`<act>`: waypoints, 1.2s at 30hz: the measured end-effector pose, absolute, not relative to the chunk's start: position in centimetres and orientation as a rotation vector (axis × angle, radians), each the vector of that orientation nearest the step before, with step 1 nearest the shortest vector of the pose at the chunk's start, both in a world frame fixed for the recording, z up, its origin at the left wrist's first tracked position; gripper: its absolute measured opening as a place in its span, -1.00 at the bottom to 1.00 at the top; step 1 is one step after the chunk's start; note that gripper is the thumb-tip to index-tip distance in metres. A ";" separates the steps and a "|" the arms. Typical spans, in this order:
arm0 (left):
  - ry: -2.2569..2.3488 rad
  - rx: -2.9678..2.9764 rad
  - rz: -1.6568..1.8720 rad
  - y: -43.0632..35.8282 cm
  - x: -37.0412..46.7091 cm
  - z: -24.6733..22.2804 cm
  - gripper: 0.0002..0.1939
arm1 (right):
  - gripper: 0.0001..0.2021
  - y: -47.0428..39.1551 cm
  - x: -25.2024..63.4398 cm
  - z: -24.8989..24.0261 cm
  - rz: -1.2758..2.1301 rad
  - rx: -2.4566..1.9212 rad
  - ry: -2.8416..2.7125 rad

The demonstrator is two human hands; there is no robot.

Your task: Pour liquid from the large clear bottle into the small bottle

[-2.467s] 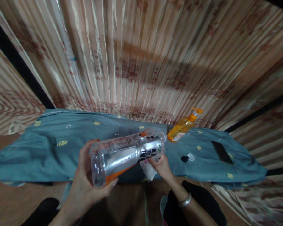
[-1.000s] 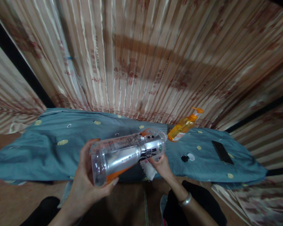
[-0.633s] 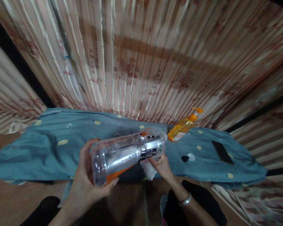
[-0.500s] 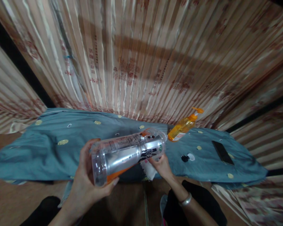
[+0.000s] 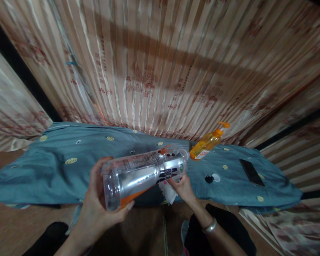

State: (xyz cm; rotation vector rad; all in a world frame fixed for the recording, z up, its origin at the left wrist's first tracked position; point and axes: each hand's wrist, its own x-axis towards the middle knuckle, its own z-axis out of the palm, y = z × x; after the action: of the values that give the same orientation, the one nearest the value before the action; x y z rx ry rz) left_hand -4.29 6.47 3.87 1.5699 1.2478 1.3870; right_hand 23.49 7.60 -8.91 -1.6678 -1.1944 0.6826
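A large clear plastic bottle (image 5: 138, 177) with a silver, orange and black label lies tilted across the middle of the view. My left hand (image 5: 101, 199) is wrapped round its base end, thumb below and fingers behind. At the neck end, my right hand (image 5: 183, 190) is closed on a white cloth (image 5: 168, 192) with a frayed edge, against the underside of the bottle. Part of the cloth and some right fingers are hidden behind the bottle. An orange pump bottle (image 5: 206, 145) stands just beyond the neck.
A blue-green patterned cloth (image 5: 90, 177) covers the low surface in front of me. On its right side lie a dark phone (image 5: 251, 172) and a small black-and-white patch (image 5: 212, 178). A pleated curtain (image 5: 160, 71) hangs behind, with dark poles at both sides.
The view has shifted very slightly against the curtain. Both hands, the bottle and the cloth hold almost the same position.
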 end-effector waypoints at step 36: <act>1.274 1.516 1.362 6.3 -4.2 4.1 -0.07 | -0.55 7.6 23.6 -9.1 0.660 -1.670 -1.226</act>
State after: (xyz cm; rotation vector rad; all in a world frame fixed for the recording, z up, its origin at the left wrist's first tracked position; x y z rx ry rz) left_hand -4.23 6.35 4.14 1.5155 1.2737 1.3615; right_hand 23.56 7.65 -9.10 -1.6698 -1.2260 0.6599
